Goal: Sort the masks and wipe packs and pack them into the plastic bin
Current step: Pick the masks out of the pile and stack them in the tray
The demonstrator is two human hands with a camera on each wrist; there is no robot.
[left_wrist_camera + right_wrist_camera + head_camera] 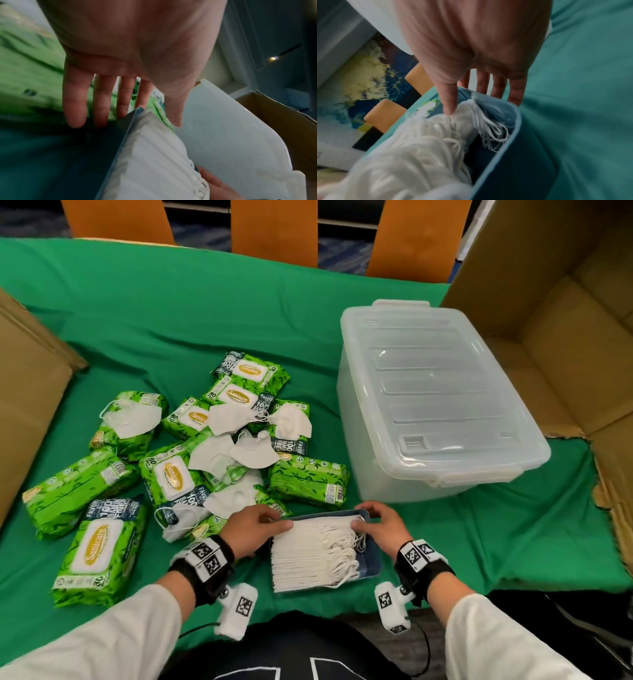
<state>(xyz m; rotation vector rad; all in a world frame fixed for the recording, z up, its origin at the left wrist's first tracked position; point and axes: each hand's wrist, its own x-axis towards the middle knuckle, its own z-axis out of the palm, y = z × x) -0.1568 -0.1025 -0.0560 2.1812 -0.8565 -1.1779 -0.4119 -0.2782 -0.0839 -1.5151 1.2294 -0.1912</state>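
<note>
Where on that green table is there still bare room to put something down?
Bare green cloth lies between the orange chairs and the wipe packs; another patch lies right of the blue tray, below the lidded plastic bin. Crowded: the packs and loose masks heaped left of the bin.

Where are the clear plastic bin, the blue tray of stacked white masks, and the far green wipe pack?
Clear plastic bin with lid (pixel 442 392), head view, middle of lid.
Blue tray of stacked white masks (pixel 371 563), head view, bare right side.
Far green wipe pack (pixel 251 368), head view, white flap label.
</note>
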